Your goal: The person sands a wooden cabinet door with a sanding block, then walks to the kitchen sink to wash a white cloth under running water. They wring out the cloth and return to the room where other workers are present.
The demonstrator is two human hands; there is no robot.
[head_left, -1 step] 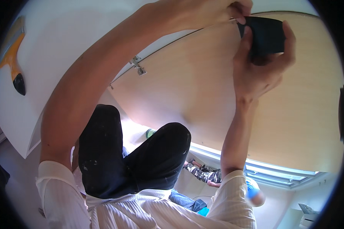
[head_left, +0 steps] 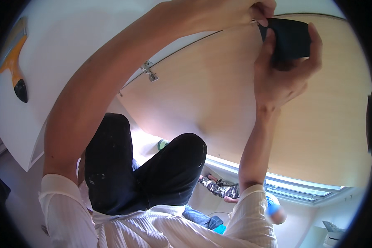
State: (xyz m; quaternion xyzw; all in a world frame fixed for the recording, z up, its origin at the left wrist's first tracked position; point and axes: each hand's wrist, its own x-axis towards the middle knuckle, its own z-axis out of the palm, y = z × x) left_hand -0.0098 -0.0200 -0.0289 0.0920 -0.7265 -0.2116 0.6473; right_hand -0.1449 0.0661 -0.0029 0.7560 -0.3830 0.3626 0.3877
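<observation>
Black flat rectangular block [head_left: 291,39] sits clamped in my right hand [head_left: 283,78], left hand [head_left: 235,12] pinching its corner against pale wood panel [head_left: 219,95]; looks light, stiff; hold edges.

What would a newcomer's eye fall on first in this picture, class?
Both hands meet at the top right: the right hand cups a flat black object while the left hand pinches its edge, over a pale wooden panel. An orange-handled scraper lies at far left on the white surface.
</observation>
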